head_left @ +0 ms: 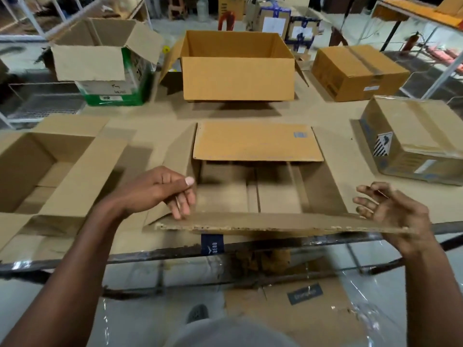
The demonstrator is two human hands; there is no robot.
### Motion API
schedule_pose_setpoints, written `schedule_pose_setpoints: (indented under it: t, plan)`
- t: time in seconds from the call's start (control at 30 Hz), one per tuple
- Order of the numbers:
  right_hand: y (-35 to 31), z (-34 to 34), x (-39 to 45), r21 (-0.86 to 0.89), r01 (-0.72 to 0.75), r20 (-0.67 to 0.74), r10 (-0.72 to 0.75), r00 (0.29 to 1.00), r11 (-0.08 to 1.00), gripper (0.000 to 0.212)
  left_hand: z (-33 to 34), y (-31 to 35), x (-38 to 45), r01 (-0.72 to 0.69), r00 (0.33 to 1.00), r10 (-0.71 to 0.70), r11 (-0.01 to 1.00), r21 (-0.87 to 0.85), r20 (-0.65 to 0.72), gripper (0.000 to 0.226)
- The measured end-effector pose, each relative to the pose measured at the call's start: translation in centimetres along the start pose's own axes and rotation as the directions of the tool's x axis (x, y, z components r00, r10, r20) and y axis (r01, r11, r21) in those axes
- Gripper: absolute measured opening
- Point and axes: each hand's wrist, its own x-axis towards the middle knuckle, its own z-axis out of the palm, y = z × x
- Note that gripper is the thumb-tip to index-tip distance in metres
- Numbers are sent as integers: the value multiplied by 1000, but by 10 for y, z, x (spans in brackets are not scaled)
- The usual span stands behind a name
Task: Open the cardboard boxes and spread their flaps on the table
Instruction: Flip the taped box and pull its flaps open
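The left hand's [160,189] fingers were curled over the left side flap [179,156], thumb on top; the right hand [393,211] was held loosely spread, nothing gripped, just beside the near flap's [275,221] right end; the box [250,191] sat open at the table's [338,113] near edge; the near flap would best be pressed down evenly from both ends; sealed boxes [411,136] were left waiting at right.
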Motion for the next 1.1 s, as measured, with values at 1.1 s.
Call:
schedule_pose_setpoints:
  t: [1.1]
  plan:
    - [179, 136, 6, -993, -25, -4, -185, 983, -113, 58, 109, -87, 141, 137, 953, -34, 934, 330, -300, 39]
